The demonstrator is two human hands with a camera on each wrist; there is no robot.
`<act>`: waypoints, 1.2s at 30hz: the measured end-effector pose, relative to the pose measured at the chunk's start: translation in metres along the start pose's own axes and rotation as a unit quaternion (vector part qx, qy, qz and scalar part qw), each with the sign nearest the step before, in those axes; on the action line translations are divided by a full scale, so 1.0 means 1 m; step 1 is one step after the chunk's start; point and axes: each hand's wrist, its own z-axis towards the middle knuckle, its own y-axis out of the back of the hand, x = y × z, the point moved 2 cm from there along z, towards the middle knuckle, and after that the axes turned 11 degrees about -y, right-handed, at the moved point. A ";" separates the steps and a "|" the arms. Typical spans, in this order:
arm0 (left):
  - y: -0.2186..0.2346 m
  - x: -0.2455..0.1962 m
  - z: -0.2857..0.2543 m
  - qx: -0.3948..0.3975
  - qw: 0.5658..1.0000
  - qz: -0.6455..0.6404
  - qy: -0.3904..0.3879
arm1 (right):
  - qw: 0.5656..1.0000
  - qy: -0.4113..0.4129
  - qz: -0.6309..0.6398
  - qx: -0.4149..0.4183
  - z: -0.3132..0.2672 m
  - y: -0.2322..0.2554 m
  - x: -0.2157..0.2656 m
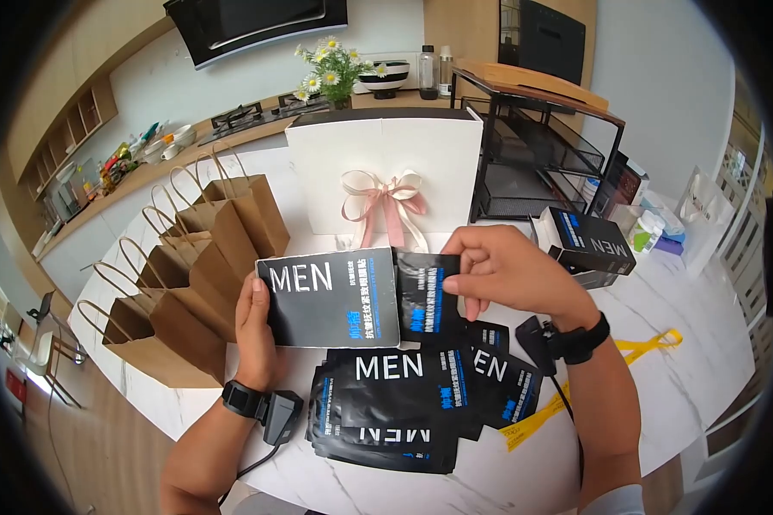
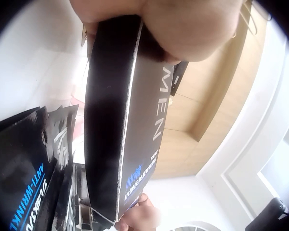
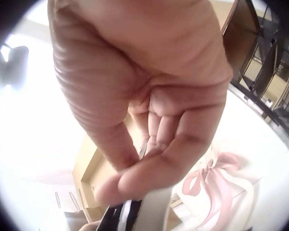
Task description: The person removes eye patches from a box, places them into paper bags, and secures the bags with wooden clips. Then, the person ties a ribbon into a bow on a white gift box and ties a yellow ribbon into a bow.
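Note:
My left hand (image 1: pixel 256 330) grips a flat black box (image 1: pixel 326 305) marked MEN by its left end, tilted above the table. In the left wrist view, the thumb and fingers wrap the end of that box (image 2: pixel 144 125). At the box's right end, a black sachet (image 1: pixel 427 296) with blue lettering stands partly out of the opening. My right hand (image 1: pixel 515 275) pinches this sachet's right edge between thumb and fingers. The right wrist view shows the pinching fingertips (image 3: pixel 135 185) over the dark edge. Below the box lies a pile of black MEN sachets (image 1: pixel 395 412).
Several brown paper bags (image 1: pixel 172 318) line the left side. A white gift box (image 1: pixel 318 180) with a ribbon bow stands behind. A black metal rack (image 1: pixel 524 180) is at right, with another MEN box (image 1: pixel 580 240) before it. A yellow strip (image 1: pixel 631 350) crosses the table's right.

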 end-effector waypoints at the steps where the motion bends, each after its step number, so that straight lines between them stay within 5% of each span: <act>1: 0.000 0.000 0.000 -0.001 1.000 0.006 -0.006 | 0.999 -0.026 -0.042 0.006 0.002 -0.003 0.001; 9: -0.005 -0.004 -0.001 0.006 1.000 -0.014 0.011 | 0.988 -0.004 0.153 0.008 0.022 -0.032 -0.017; 13: -0.007 -0.004 -0.002 0.001 1.000 -0.010 0.019 | 0.993 -0.052 0.095 -0.050 0.022 -0.038 -0.016; 20: -0.009 -0.006 -0.001 0.024 0.999 -0.016 0.025 | 0.983 -0.008 0.151 -0.105 0.021 -0.050 -0.017; 24: 0.002 0.000 0.001 -0.027 0.999 -0.032 0.027 | 0.994 -0.025 -0.105 -0.020 0.003 -0.026 -0.005; 26: 0.009 0.003 0.002 -0.049 0.997 -0.040 0.037 | 0.940 -0.021 -0.332 0.076 -0.004 -0.020 -0.008; 30: -0.001 -0.003 0.002 -0.053 0.998 -0.027 0.022 | 0.858 0.082 -0.496 0.104 -0.017 -0.051 -0.005; 34: 0.008 0.000 0.001 -0.063 0.998 -0.019 0.016 | 0.854 0.083 -0.510 0.068 -0.008 -0.061 -0.017; 36: 0.010 0.001 0.003 -0.056 0.998 -0.018 0.006 | 0.907 0.036 -0.402 0.122 -0.002 -0.047 -0.022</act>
